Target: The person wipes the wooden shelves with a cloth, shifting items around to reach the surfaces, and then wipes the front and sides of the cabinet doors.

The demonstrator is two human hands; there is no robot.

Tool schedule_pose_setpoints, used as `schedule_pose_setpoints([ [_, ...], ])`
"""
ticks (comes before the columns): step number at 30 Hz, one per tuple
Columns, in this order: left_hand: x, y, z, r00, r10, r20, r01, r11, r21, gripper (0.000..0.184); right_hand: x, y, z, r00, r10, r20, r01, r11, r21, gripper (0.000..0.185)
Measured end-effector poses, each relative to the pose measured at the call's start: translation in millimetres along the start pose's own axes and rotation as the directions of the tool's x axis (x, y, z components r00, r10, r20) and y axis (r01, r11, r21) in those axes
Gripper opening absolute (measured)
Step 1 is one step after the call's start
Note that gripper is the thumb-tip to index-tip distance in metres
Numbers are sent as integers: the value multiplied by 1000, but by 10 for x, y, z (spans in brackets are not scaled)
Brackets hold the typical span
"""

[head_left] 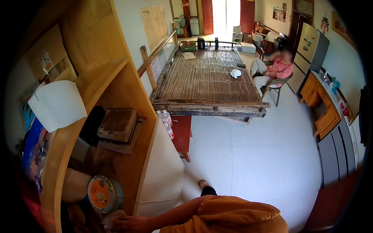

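Low in the wooden shelf unit, my right hand [130, 224] reaches in from the right with its fingers closed over a crumpled pale cloth [110, 219]. Just above the cloth is a round tin [101, 194] with an orange picture on its lid and worn, greyish sides. To the left of the tin, a dim brownish shape [76, 218] may be my left hand; shade hides its fingers. A worn brown box [116, 125] rests on papers further back on the same shelf board.
A paper towel roll [58, 104] stands on the upper shelf [97, 83]. Bottles [166, 122] sit on a red bench [182, 136]. Beyond is a large bamboo-topped platform [206, 83]. A person [278, 70] sits in a chair at its right, near the fridge [309, 50].
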State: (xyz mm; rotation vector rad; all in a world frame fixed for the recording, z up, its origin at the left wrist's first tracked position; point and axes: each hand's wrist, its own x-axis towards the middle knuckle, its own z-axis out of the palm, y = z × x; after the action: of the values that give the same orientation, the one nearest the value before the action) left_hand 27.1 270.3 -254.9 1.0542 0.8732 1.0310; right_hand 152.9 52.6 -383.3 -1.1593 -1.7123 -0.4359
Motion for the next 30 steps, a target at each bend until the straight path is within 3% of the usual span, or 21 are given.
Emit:
schedule_pose_setpoints([
  [4,-40,6,171,998,5,-70,-2,999,42,28,-41,-66,56,999,19,-49,-15,997,80,52],
  [7,-24,97,321,998,54,-27,-50,992,114,27,-73,-38,165,998,13,-66,-8,997,77,56],
  [13,80,7,468,997,80,-20,-79,997,25,27,-31,-4,4,992,13,-122,-11,1000,22,64],
  [20,-93,113,480,999,44,-19,-44,999,17,29,-27,-3,-8,1000,2,-23,-1,1000,7,56],
  [21,40,51,293,979,-113,167,169,915,-367,28,-33,-3,-8,1000,1,-13,-1,1000,0,51],
  [22,59,31,244,902,-176,394,407,652,-639,29,-55,-3,8,1000,-4,-6,4,1000,0,51],
  [23,70,-6,212,903,-174,394,406,648,-644,29,-72,-5,28,1000,-4,8,4,999,-35,44],
  [25,-106,-23,267,963,-237,125,265,775,-574,32,-58,13,15,1000,-12,25,14,998,-67,38],
  [26,-235,-43,291,980,-201,7,184,884,-431,33,-41,10,-1,1000,-28,-9,27,996,-80,34],
  [28,-542,-112,319,997,-61,-36,60,997,-50,36,-48,19,12,998,-43,-38,40,995,-87,30],
  [30,-869,-207,245,997,63,49,-77,929,363,38,-87,64,88,999,-31,-34,27,993,-118,30],
])
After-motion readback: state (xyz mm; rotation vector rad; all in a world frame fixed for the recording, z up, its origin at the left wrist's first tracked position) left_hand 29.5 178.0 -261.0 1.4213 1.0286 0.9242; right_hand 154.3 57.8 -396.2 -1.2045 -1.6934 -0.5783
